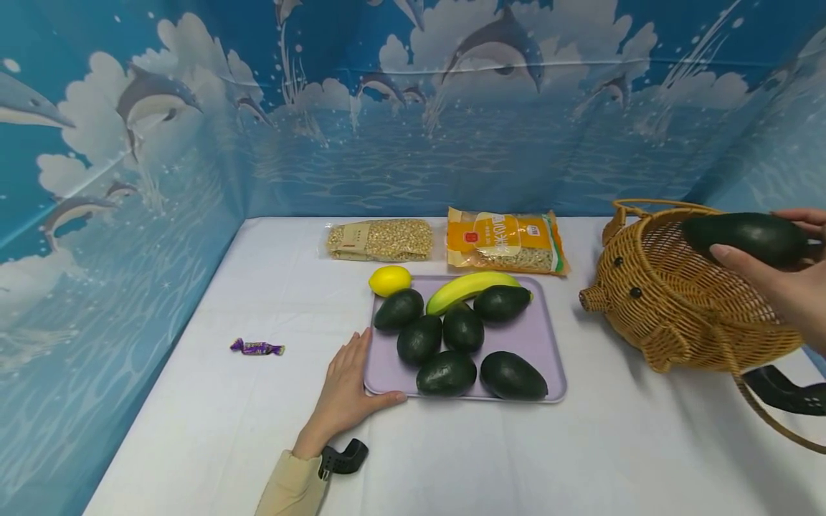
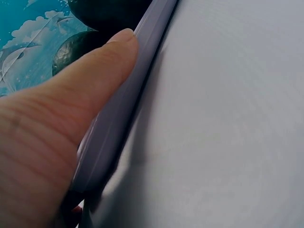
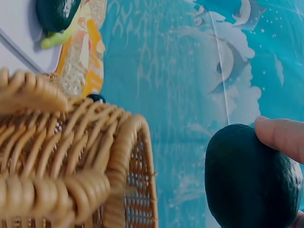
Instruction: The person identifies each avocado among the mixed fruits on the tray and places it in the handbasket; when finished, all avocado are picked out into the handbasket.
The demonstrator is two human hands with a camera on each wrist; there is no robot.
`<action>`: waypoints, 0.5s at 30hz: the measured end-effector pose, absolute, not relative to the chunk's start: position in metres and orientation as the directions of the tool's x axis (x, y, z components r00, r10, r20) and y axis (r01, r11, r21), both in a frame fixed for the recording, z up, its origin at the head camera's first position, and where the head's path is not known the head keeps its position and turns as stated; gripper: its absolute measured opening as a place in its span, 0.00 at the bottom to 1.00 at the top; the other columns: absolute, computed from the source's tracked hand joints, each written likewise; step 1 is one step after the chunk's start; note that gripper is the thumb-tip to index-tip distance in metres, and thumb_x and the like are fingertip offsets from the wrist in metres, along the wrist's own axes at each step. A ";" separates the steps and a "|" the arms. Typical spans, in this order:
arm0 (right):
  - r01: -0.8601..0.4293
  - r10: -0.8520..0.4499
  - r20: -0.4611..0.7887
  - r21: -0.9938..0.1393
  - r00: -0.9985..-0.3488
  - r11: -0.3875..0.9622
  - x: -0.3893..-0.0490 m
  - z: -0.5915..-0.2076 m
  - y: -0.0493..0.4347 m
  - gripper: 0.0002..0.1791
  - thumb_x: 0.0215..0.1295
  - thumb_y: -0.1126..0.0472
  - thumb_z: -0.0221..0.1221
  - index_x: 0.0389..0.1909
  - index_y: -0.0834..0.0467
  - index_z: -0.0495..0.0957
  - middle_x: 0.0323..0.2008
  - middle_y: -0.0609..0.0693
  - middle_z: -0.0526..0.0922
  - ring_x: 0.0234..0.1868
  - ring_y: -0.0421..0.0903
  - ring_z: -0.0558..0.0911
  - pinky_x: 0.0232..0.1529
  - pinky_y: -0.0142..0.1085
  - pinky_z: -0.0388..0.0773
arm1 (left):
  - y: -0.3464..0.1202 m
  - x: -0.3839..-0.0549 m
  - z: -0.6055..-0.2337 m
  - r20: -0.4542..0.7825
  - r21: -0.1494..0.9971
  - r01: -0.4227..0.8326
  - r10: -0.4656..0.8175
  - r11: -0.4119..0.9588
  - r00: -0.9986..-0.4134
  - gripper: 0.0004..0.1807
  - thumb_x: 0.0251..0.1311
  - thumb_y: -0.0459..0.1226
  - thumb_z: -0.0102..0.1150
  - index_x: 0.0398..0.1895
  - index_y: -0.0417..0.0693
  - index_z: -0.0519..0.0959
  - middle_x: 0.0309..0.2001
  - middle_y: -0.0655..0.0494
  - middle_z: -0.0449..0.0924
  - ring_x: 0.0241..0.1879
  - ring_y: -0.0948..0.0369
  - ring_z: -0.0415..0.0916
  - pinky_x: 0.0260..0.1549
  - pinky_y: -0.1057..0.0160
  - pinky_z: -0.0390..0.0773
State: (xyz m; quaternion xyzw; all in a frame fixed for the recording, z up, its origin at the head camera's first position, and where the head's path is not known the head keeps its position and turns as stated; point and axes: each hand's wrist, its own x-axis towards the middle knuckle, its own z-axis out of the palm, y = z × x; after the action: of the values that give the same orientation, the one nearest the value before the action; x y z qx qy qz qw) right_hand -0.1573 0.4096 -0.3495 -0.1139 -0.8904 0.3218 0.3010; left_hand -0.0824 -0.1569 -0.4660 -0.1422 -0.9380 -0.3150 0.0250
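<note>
My right hand [image 1: 789, 287] grips a dark green avocado [image 1: 748, 236] above the opening of a pig-shaped wicker basket [image 1: 652, 315]. In the right wrist view the thumb presses on the avocado's side, beside the basket rim. My left hand [image 1: 348, 387] lies at the near left corner of a lilac tray [image 1: 523, 337], its fingers stretched along the left side and its thumb along the front rim. On the tray are several avocados [image 1: 447, 373] and a yellow-green banana [image 1: 471, 287]. A lemon [image 1: 390, 281] sits at the tray's far left corner.
Behind the tray lie a clear bag of grains [image 1: 381, 240] and an orange-and-clear food packet [image 1: 506, 241]. A purple wrapped candy [image 1: 257, 347] is on the white cloth at left. Dolphin-printed curtains [image 1: 413, 158] enclose the back and sides. The basket's handle [image 1: 768, 419] hangs toward the front.
</note>
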 end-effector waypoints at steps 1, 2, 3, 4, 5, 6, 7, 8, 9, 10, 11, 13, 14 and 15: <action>0.027 0.410 0.451 -0.645 -0.793 0.764 -0.160 -0.352 0.416 0.40 0.54 0.53 0.68 0.67 0.36 0.60 0.59 0.38 0.64 0.47 0.30 0.64 0.54 0.31 0.66 | -0.157 -0.082 -0.466 0.138 0.584 0.284 0.251 0.760 -0.958 0.65 0.42 0.62 0.69 0.74 0.39 0.45 0.72 0.41 0.50 0.71 0.49 0.42 0.67 0.47 0.42; 0.053 0.426 0.432 -0.650 -0.795 0.758 -0.163 -0.355 0.421 0.41 0.53 0.52 0.69 0.67 0.35 0.60 0.59 0.37 0.64 0.47 0.31 0.64 0.54 0.32 0.66 | -0.157 -0.082 -0.466 0.139 0.585 0.284 0.252 0.759 -0.958 0.65 0.42 0.62 0.69 0.74 0.39 0.45 0.72 0.41 0.50 0.71 0.49 0.42 0.67 0.47 0.42; 0.072 0.440 0.418 -0.655 -0.795 0.752 -0.166 -0.357 0.427 0.41 0.52 0.52 0.69 0.67 0.35 0.60 0.59 0.37 0.64 0.46 0.31 0.64 0.52 0.32 0.67 | -0.157 -0.082 -0.466 0.139 0.585 0.285 0.252 0.759 -0.958 0.65 0.42 0.62 0.69 0.74 0.39 0.45 0.72 0.41 0.50 0.71 0.49 0.42 0.67 0.47 0.42; 0.079 0.441 0.419 -0.649 -0.794 0.757 -0.170 -0.362 0.435 0.42 0.51 0.50 0.69 0.66 0.33 0.60 0.58 0.35 0.63 0.44 0.28 0.61 0.50 0.30 0.66 | -0.157 -0.082 -0.466 0.139 0.587 0.286 0.253 0.758 -0.957 0.65 0.42 0.62 0.69 0.74 0.39 0.45 0.72 0.41 0.50 0.71 0.49 0.42 0.67 0.47 0.42; 0.095 0.449 0.406 -0.648 -0.796 0.756 -0.172 -0.362 0.438 0.42 0.51 0.49 0.69 0.66 0.33 0.60 0.59 0.35 0.63 0.44 0.28 0.61 0.49 0.32 0.66 | -0.157 -0.082 -0.466 0.141 0.588 0.286 0.253 0.757 -0.957 0.65 0.42 0.62 0.69 0.74 0.39 0.45 0.72 0.41 0.50 0.71 0.49 0.42 0.67 0.47 0.42; 0.100 0.450 0.398 -0.651 -0.799 0.753 -0.173 -0.362 0.439 0.42 0.51 0.49 0.70 0.67 0.33 0.60 0.59 0.36 0.63 0.46 0.31 0.64 0.51 0.34 0.65 | -0.157 -0.082 -0.466 0.142 0.588 0.287 0.253 0.756 -0.957 0.65 0.42 0.62 0.69 0.74 0.39 0.45 0.72 0.41 0.50 0.71 0.49 0.42 0.67 0.47 0.42; 0.111 0.451 0.389 -0.645 -0.804 0.756 -0.173 -0.360 0.439 0.42 0.51 0.48 0.69 0.67 0.33 0.60 0.61 0.39 0.64 0.49 0.35 0.66 0.53 0.37 0.65 | -0.157 -0.082 -0.466 0.142 0.589 0.287 0.253 0.755 -0.957 0.65 0.41 0.62 0.69 0.74 0.39 0.45 0.72 0.41 0.50 0.71 0.49 0.42 0.67 0.47 0.42; 0.114 0.446 0.383 -0.641 -0.809 0.759 -0.174 -0.360 0.439 0.43 0.51 0.48 0.69 0.67 0.33 0.59 0.62 0.42 0.64 0.52 0.40 0.67 0.55 0.40 0.65 | -0.157 -0.082 -0.466 0.143 0.590 0.287 0.253 0.755 -0.957 0.65 0.41 0.62 0.69 0.74 0.39 0.45 0.72 0.41 0.50 0.71 0.49 0.42 0.67 0.47 0.42; 0.117 0.440 0.387 -0.630 -0.810 0.768 -0.175 -0.359 0.440 0.43 0.52 0.48 0.68 0.68 0.34 0.59 0.64 0.46 0.63 0.56 0.45 0.67 0.56 0.44 0.64 | -0.157 -0.082 -0.466 0.143 0.589 0.288 0.253 0.755 -0.957 0.65 0.41 0.62 0.69 0.74 0.39 0.45 0.72 0.41 0.49 0.71 0.49 0.42 0.67 0.47 0.42; 0.116 0.432 0.392 -0.618 -0.812 0.778 -0.176 -0.360 0.440 0.43 0.52 0.47 0.68 0.68 0.34 0.58 0.66 0.49 0.62 0.59 0.50 0.65 0.60 0.47 0.61 | -0.157 -0.082 -0.467 0.145 0.587 0.290 0.254 0.756 -0.956 0.65 0.42 0.62 0.69 0.74 0.39 0.45 0.72 0.41 0.50 0.71 0.49 0.42 0.67 0.47 0.42; 0.109 0.421 0.396 -0.610 -0.816 0.785 -0.177 -0.360 0.440 0.43 0.53 0.48 0.68 0.69 0.35 0.58 0.67 0.52 0.61 0.63 0.55 0.63 0.61 0.51 0.59 | -0.157 -0.083 -0.467 0.146 0.586 0.291 0.255 0.757 -0.956 0.65 0.42 0.62 0.69 0.74 0.39 0.45 0.72 0.41 0.50 0.71 0.49 0.42 0.67 0.47 0.42; 0.104 0.404 0.393 -0.597 -0.826 0.795 -0.178 -0.360 0.441 0.43 0.53 0.47 0.67 0.69 0.37 0.58 0.63 0.52 0.63 0.62 0.57 0.62 0.60 0.55 0.59 | -0.157 -0.083 -0.467 0.147 0.582 0.292 0.256 0.759 -0.956 0.65 0.42 0.62 0.69 0.74 0.39 0.45 0.72 0.41 0.50 0.71 0.50 0.42 0.67 0.48 0.42; 0.101 0.396 0.391 -0.594 -0.831 0.798 -0.179 -0.359 0.441 0.42 0.53 0.47 0.68 0.69 0.38 0.59 0.59 0.48 0.65 0.59 0.54 0.64 0.58 0.56 0.60 | -0.157 -0.083 -0.467 0.147 0.581 0.293 0.256 0.759 -0.955 0.65 0.42 0.62 0.68 0.74 0.39 0.45 0.72 0.41 0.50 0.71 0.50 0.42 0.67 0.48 0.42; 0.096 0.389 0.388 -0.594 -0.836 0.799 -0.180 -0.359 0.441 0.42 0.53 0.47 0.68 0.69 0.39 0.59 0.56 0.44 0.65 0.57 0.54 0.64 0.57 0.57 0.61 | -0.158 -0.083 -0.467 0.147 0.580 0.293 0.256 0.760 -0.955 0.65 0.42 0.63 0.68 0.74 0.39 0.45 0.72 0.41 0.50 0.71 0.50 0.42 0.67 0.48 0.42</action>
State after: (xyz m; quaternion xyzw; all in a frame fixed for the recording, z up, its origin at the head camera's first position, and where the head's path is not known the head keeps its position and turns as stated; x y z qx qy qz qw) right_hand -0.1804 0.4410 -0.3587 -0.1327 -0.9137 0.2881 0.2539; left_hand -0.0829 -0.1575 -0.4674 -0.1465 -0.9377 -0.3137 0.0294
